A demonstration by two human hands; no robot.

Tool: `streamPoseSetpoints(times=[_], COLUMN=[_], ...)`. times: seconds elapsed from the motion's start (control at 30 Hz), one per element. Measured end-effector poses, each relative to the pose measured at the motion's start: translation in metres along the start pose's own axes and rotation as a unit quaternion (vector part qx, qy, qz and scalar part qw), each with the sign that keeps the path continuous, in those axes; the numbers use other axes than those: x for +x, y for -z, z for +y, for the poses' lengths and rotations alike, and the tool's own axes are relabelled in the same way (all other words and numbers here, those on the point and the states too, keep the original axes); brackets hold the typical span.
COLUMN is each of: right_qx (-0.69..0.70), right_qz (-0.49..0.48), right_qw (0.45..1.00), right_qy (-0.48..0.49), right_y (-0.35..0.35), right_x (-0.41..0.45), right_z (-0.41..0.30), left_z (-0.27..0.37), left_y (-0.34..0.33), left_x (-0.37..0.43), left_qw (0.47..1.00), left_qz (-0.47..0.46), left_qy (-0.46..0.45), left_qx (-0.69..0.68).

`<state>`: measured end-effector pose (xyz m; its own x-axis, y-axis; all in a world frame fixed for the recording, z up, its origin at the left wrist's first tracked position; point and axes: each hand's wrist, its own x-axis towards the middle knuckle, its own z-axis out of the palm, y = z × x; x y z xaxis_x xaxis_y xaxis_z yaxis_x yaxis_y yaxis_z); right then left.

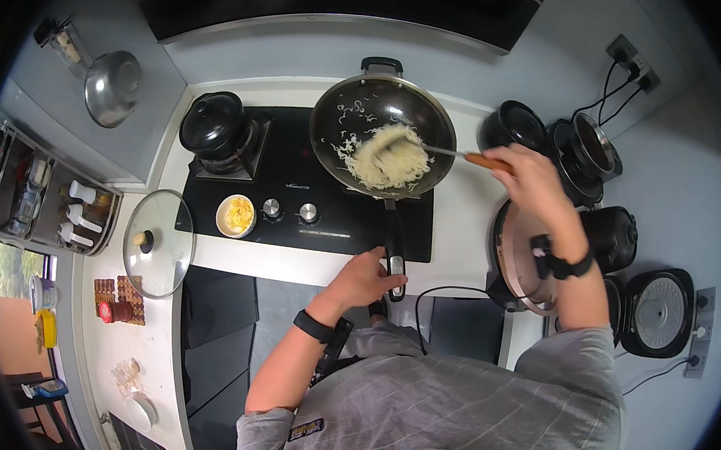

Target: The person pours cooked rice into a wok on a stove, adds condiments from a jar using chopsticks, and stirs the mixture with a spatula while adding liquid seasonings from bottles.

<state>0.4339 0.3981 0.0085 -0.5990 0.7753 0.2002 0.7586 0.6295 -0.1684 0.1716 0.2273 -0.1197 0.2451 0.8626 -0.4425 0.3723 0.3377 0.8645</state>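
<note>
A dark wok [333,104] with a steel rim sits on the right side of the black gas hob [291,138]. Pale shredded food [396,161] lies heaped in it, with loose shreds up its far wall. My right hand [520,176] grips the wooden handle of a spatula [487,162]; its blurred head is in the food. My left hand [369,279] is at the wok's long handle [395,246], fingers beneath it and thumb near its end. Left of the hob knobs stands a small white bowl [221,215] of yellow, egg-like pieces.
A black lidded pot [212,124] occupies the left burner. A glass lid [163,267] lies at the counter's left corner, near a red-lidded jar [115,312]. Pots and an open-lidded cooker [658,312] crowd the right side. A black cord [450,289] loops past the counter edge.
</note>
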Motion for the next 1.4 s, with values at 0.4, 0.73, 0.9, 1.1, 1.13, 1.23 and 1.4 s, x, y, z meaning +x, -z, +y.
streamPoseSetpoints(times=[0.4, 0.73, 0.9, 1.1, 1.13, 1.23, 1.4], right_qx=[-0.010, 0.011, 0.105, 0.268, 0.270, 0.180, 0.017], right_qz=[-0.097, -0.028, -0.142, -0.159, -0.161, -0.112, -0.109], right_qw=[0.995, 0.988, 0.961, 0.936, 0.935, 0.977, 0.988], right_qy=[0.009, -0.154, -0.212, -0.165, -0.164, 0.024, 0.112], right_y=[0.081, 0.022, -0.003, -0.053, -0.051, -0.016, 0.079], right_x=[-0.025, 0.027, 0.071, 0.096, 0.092, 0.066, 0.014], right_z=[-0.018, 0.005, 0.075, 0.044, 0.041, 0.028, -0.001], left_z=[-0.002, -0.003, -0.002, -0.003, -0.002, -0.004, -0.005], left_y=[0.005, 0.006, 0.003, 0.003, 0.003, 0.004, 0.004], left_x=[-0.001, -0.003, 0.000, 0.000, -0.001, 0.001, -0.005], left_qw=[1.000, 1.000, 1.000, 1.000, 1.000, 1.000, 1.000], left_qz=[-0.003, 0.004, 0.005, 0.011, 0.013, 0.004, 0.020], left_qy=[0.011, 0.004, -0.001, -0.001, -0.003, 0.001, 0.014], left_qx=[-0.002, -0.011, -0.010, -0.010, -0.008, -0.002, -0.001])
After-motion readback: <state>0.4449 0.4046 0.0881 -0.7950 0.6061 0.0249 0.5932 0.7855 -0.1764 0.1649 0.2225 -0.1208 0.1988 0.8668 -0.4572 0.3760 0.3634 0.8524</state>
